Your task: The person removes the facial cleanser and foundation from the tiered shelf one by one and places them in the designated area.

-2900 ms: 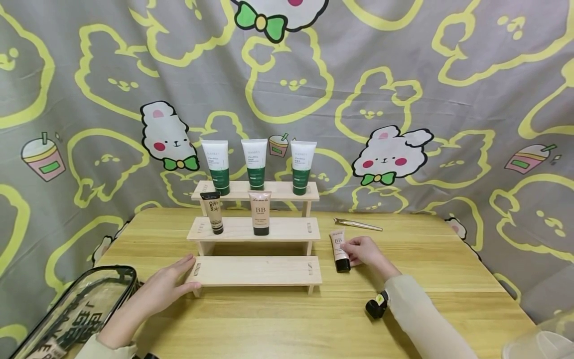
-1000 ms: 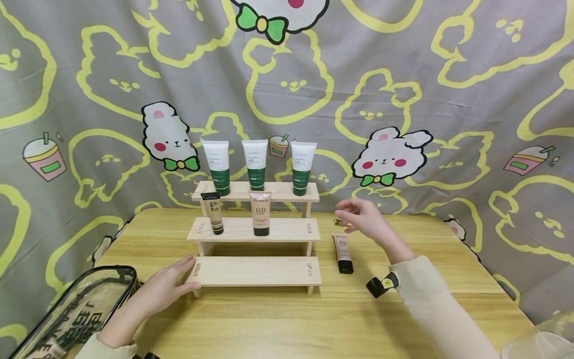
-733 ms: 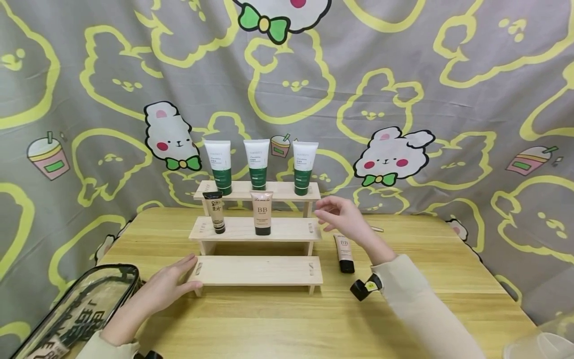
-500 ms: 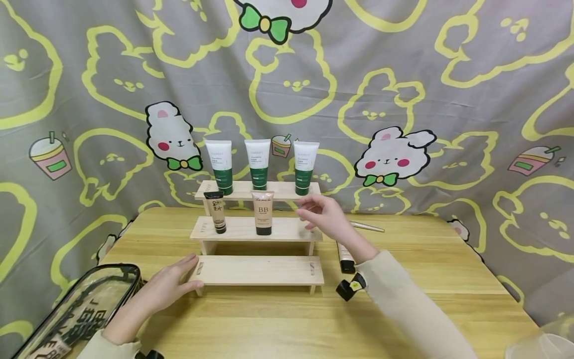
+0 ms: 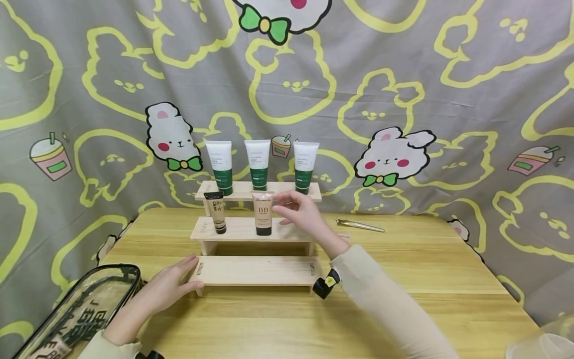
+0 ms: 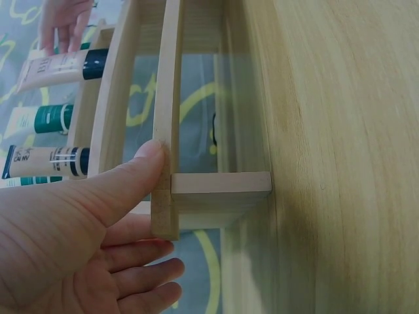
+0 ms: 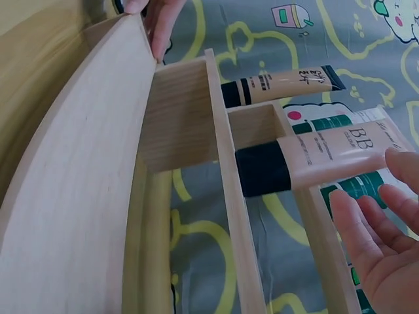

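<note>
BB tube (image 5: 262, 214): pinky-beige thing with a black cap, standing upright cap-down around the middle of the middle step (image 5: 238, 230). Relative to the right hand, it's immediately off the fingertips, on the person's left side.
Right hand (image 5: 306, 215): fingers loosely bent, nothing gripped. In its wrist view the fingertips sit right by the tube's upper end, but honestly can't tell if they're touching it or just super close.
Left hand (image 5: 163, 289): way over at the left end of the bottom step (image 5: 260, 270), thumb on one side and index finger on the other, so it's holding the wooden stand there. The other fingers look relaxed. The BB tube is well apart from this one, up and to the right.
Black-topped tube (image 5: 217, 214): same step as the BB tube, near the left end, leaning a bit.
Green-and-white tubes (image 5: 257, 164): three of 'em, caps down in a row on the top step (image 5: 281, 187).
Gold tool (image 5: 360, 226): slim, lying on the tabletop (image 5: 448, 284) past the stand's right side.
Clear bag (image 5: 76, 319): black trim, beside the left forearm, stuff inside.
Curtain (image 5: 403, 45): grey with yellow cartoon outlines, hanging behind everything.
</note>
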The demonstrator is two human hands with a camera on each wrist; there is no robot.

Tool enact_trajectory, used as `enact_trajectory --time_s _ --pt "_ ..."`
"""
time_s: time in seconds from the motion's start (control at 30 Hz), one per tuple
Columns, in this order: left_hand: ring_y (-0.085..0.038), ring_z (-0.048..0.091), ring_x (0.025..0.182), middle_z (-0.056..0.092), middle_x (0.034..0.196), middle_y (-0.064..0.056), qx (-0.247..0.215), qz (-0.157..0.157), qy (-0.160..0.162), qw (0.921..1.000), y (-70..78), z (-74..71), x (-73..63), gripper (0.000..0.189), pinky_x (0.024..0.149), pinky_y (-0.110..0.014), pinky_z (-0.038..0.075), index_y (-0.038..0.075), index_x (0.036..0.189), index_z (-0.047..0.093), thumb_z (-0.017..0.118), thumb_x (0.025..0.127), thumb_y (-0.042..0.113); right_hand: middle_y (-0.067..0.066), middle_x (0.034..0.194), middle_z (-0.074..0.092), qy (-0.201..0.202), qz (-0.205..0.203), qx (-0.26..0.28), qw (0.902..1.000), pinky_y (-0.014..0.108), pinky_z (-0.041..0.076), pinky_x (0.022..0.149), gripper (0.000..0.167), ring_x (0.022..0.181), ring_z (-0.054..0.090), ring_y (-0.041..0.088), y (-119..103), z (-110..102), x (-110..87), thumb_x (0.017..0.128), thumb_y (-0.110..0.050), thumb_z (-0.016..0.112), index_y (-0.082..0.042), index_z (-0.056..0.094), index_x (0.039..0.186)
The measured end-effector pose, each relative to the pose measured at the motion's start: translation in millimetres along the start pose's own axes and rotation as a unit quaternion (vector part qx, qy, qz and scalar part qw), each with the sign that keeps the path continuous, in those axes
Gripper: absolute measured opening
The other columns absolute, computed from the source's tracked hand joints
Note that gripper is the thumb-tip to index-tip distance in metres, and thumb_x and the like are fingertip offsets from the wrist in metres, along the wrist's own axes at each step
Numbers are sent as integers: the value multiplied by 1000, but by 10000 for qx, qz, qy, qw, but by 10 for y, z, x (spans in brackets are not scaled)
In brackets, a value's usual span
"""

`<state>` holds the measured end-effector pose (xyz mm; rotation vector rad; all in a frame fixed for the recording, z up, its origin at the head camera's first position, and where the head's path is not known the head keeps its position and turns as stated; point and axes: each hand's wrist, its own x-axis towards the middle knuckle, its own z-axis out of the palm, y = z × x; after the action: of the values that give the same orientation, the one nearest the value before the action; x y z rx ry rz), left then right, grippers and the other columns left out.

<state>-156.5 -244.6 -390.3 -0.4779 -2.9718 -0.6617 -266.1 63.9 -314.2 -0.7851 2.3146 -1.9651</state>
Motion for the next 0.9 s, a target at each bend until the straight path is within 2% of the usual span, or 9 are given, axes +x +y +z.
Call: enact_trajectory --time_s 0.13,0.23,0.7,0.9 --pt "-45 41 118 38 135 -29 -20 -29 -32 10000 -2 -6 10 69 95 -56 35 -11 130 44 66 83 34 14 101 61 -44 60 127 9999 37 56 63 26 83 60 20 23 71 14 86 -4 65 6 58 109" --pt "-45 41 118 38 135 -28 -27 -33 -36 10000 0 -4 9 69 95 -56 35 -11 130 44 66 83 35 13 100 61 -55 120 160 9998 37 56 63 25 83 60 17 37 115 15 86 -4 65 6 58 108" --pt "-46 40 118 37 136 -29 -27 -74 -61 10000 10 -22 8 69 95 -57 34 -11 130 44 66 83 34 13 96 63 133 154 237 9995 36 56 61 21 81 61 17 52 175 32 85 -2 65 7 60 104" --pt "-45 41 118 38 135 -28 22 -28 -8 10000 5 -8 2 69 95 -57 35 -11 129 45 67 83 34 14 97 64 227 152 156 9995 36 56 64 20 83 62 19 41 125 6 86 -5 65 6 60 103"
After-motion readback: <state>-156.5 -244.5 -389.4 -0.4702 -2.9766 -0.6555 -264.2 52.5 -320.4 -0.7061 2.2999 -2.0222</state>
